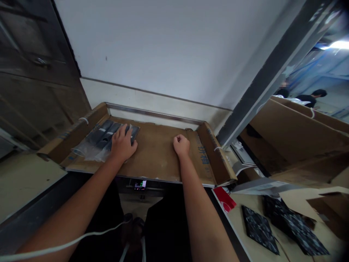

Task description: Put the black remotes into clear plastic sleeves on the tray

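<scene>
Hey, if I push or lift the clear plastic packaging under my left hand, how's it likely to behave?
The clear plastic packaging will probably be floppy, at least at its near edge, where loose film lies crumpled. Pushed, it would likely slide rather than roll, since it lies flat on the cardboard. Its shiny film may feel slippery under your left hand.

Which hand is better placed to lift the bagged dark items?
Probably the left hand: it is on the bagged dark items, while the right hand is curled, apart from them, over the cardboard.
</scene>
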Demonstrator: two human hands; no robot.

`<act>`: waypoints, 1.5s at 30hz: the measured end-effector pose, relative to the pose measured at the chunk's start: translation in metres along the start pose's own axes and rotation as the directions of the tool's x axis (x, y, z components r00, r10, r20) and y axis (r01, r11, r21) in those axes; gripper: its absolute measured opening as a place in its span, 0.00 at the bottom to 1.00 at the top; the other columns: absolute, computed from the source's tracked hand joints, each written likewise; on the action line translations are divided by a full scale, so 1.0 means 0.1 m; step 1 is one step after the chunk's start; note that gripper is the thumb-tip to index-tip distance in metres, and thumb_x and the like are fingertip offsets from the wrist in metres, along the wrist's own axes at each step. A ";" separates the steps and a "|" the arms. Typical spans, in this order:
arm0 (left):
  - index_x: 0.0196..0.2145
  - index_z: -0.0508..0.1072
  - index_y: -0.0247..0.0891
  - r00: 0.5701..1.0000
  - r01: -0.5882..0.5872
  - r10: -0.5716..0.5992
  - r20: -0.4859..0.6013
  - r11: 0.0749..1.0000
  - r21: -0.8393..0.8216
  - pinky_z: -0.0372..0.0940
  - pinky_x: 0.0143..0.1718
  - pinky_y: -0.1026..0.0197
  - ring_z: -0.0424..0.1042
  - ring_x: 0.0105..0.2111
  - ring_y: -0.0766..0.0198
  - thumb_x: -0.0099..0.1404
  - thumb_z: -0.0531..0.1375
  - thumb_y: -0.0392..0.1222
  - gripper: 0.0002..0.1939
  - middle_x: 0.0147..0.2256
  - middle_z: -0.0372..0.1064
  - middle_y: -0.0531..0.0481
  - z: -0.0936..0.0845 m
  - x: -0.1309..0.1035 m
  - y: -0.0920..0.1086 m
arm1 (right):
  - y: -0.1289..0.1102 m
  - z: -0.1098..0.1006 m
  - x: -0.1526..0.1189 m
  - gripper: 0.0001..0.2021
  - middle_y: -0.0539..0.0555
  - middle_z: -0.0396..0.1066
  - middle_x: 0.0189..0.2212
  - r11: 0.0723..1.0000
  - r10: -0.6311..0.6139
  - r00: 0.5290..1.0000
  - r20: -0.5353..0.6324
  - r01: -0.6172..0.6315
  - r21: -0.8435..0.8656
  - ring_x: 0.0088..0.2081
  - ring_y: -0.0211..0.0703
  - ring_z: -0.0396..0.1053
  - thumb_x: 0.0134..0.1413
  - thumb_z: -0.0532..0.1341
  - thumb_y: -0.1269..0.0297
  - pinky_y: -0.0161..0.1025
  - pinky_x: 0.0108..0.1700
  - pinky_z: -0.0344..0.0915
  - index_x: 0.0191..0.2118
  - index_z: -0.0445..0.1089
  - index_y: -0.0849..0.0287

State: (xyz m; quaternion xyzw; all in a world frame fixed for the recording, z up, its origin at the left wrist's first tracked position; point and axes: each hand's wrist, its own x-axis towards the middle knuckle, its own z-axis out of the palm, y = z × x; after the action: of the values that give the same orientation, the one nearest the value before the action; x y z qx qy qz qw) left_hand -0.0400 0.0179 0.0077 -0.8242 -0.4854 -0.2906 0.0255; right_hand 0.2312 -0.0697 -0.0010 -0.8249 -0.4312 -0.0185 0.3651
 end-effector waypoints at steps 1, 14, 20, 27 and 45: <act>0.60 0.66 0.34 1.000 -0.005 0.005 0.009 1.000 -0.003 0.49 0.63 0.45 0.56 0.63 0.45 0.63 0.55 0.44 0.28 0.65 0.55 0.36 0.00 0.00 0.00 | 0.00 0.00 0.00 0.12 0.55 0.75 0.29 1.000 0.000 1.000 0.001 0.000 0.001 0.31 0.42 0.67 0.56 0.54 0.63 0.35 0.35 0.57 0.31 0.74 0.58; 0.56 0.68 0.32 0.997 -0.012 0.015 0.073 0.999 -0.042 0.46 0.63 0.42 0.63 0.57 0.46 0.64 0.52 0.45 0.25 0.56 0.68 0.36 0.00 0.00 -0.01 | 0.02 0.00 -0.05 0.12 0.53 0.73 0.27 0.999 -0.009 1.000 -0.024 0.010 0.053 0.29 0.41 0.65 0.55 0.53 0.62 0.34 0.32 0.53 0.29 0.71 0.58; 0.55 0.68 0.32 0.996 -0.001 0.003 0.084 1.000 -0.016 0.47 0.63 0.43 0.64 0.57 0.47 0.64 0.52 0.46 0.25 0.56 0.69 0.36 0.02 0.00 -0.02 | 0.04 -0.01 -0.05 0.11 0.52 0.71 0.25 0.991 0.020 0.999 -0.047 -0.014 0.129 0.28 0.41 0.64 0.53 0.53 0.61 0.34 0.31 0.53 0.27 0.70 0.58; 0.55 0.68 0.34 0.997 0.010 -0.008 0.076 1.000 -0.028 0.48 0.63 0.43 0.64 0.57 0.47 0.64 0.52 0.46 0.24 0.55 0.69 0.36 0.02 0.00 -0.02 | 0.05 -0.01 -0.04 0.11 0.51 0.70 0.23 0.974 0.043 0.996 -0.077 -0.025 0.223 0.27 0.41 0.63 0.51 0.54 0.60 0.35 0.31 0.52 0.26 0.69 0.58; 0.55 0.68 0.32 0.997 0.005 -0.001 0.076 0.999 -0.042 0.47 0.63 0.43 0.64 0.57 0.46 0.64 0.52 0.45 0.24 0.54 0.69 0.36 0.03 0.00 -0.04 | 0.06 -0.01 -0.04 0.10 0.50 0.67 0.22 0.960 0.049 0.995 -0.085 -0.023 0.280 0.27 0.41 0.63 0.51 0.54 0.60 0.35 0.31 0.53 0.25 0.67 0.57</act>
State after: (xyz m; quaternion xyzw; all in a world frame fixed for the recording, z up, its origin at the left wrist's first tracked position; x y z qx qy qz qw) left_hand -0.0416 0.0207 0.0038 -0.8343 -0.4811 -0.2690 -0.0109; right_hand 0.2330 -0.0755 -0.0053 -0.7712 -0.3975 0.0116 0.4971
